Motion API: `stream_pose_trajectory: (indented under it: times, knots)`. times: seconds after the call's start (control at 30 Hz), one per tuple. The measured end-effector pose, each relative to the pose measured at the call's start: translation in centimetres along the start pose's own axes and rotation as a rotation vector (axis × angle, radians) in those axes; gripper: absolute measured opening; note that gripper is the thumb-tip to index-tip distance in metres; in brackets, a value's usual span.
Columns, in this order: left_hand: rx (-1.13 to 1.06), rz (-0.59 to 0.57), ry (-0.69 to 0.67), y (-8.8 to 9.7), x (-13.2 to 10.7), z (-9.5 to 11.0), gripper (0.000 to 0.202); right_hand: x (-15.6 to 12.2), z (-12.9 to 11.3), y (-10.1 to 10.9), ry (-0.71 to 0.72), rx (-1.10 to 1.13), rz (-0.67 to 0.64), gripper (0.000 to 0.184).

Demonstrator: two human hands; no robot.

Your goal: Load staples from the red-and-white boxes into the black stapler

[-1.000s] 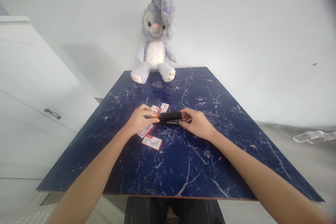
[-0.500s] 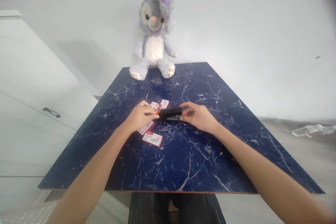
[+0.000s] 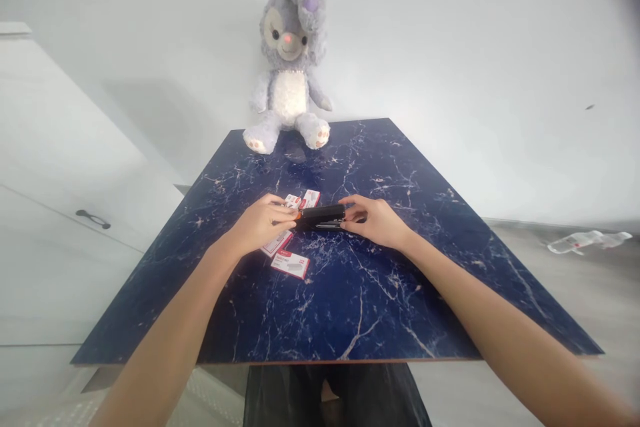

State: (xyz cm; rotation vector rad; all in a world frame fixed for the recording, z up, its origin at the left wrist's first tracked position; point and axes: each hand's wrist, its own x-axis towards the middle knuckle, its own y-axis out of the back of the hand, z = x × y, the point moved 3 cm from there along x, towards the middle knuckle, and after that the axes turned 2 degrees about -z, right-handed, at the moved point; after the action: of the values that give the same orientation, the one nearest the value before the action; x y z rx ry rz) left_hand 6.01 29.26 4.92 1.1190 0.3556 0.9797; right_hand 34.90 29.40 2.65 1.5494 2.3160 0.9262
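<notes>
I hold a black stapler (image 3: pixel 323 215) over the middle of a blue marbled table (image 3: pixel 330 320), left hand (image 3: pixel 259 221) gripping its orange-marked end, right hand (image 3: pixel 379 221) pinching the other, red-and-white boxes (image 3: pixel 291 265) close by, plush rabbit (image 3: pixel 290 97) seated beyond

There are one left hand (image 3: pixel 267 220), one right hand (image 3: pixel 376 221) and one stapler (image 3: pixel 323 213). Four boxes (image 3: pixel 290 265) show, two near, two far. One plush (image 3: pixel 291 95) sits on one tabletop (image 3: pixel 400 307).

Black stapler (image 3: pixel 324 212), red-and-white boxes (image 3: pixel 291 265), navy tabletop (image 3: pixel 380 293) with white marbling, lilac-grey plush toy (image 3: pixel 290 90).
</notes>
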Motion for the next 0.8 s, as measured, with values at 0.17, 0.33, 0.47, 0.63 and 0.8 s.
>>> stream_pose_trajectory:
  times: [0.17, 0.33, 0.47, 0.63, 0.8]
  knots:
    - [0.047, -0.017, -0.030, 0.3, -0.1, 0.2, 0.024, 0.1, -0.1, 0.0, 0.056, -0.045, -0.007, 0.043]
    - [0.047, 0.083, -0.080, -0.6, -0.4, 0.1, 0.022, 0.2, 0.0, -0.1, 0.072, -0.039, -0.014, 0.042]
    - [0.037, 0.228, -0.126, -1.0, -0.6, 0.5, 0.019, 0.2, 0.1, -0.1, 0.066, -0.013, -0.016, 0.041]
    - [0.044, 0.220, -0.120, -0.5, -0.5, 0.8, 0.018, 0.1, 0.2, 0.0, 0.091, -0.017, -0.037, 0.038]
    - [0.023, 0.165, -0.108, -0.4, -0.3, 0.6, 0.014, 0.2, 0.2, -0.4, 0.121, -0.059, -0.021, 0.043]
